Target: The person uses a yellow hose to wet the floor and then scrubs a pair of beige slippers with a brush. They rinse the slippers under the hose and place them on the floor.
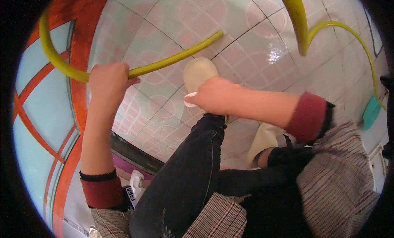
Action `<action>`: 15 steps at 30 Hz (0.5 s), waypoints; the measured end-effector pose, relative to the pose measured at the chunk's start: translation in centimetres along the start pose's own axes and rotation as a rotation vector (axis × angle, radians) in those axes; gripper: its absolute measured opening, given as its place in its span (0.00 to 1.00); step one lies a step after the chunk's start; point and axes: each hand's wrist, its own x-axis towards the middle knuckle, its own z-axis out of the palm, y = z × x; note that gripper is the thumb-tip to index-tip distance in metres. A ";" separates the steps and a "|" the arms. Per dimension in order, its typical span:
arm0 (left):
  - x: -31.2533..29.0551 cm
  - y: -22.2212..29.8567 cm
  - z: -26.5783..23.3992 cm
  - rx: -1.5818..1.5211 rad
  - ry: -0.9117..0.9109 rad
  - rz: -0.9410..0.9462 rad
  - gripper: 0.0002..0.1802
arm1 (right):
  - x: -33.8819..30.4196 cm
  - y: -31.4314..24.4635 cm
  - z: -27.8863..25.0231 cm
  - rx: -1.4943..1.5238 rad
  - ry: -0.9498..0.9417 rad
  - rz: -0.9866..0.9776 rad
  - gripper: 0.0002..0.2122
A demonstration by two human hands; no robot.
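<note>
My left hand (108, 80) is wrapped around a yellow hose (172, 59). From that fist the cut end of the hose reaches rightward over the floor, while the other side curves up along the door. Nearer the middle, my right hand (215, 94) is closed and slightly blurred. A small white object (191, 99) pokes out at its thumb side, and a speck of orange shows at the back of the hand; what kind of thing it is stays hidden. This hand is apart from the hose, above my cream slipper (200, 72).
At left stands an orange-red door (80, 49) with pale blue panels. More yellow hose (297, 24) hangs at upper right and loops down toward a teal object (371, 113). A white bottle (135, 181) is by my left leg. Shiny patterned tiles (246, 61) cover the floor.
</note>
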 end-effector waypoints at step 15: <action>-3.2 -3.7 9.3 0.069 -0.240 -0.278 0.15 | 1.1 8.7 -4.2 0.319 0.121 0.037 0.21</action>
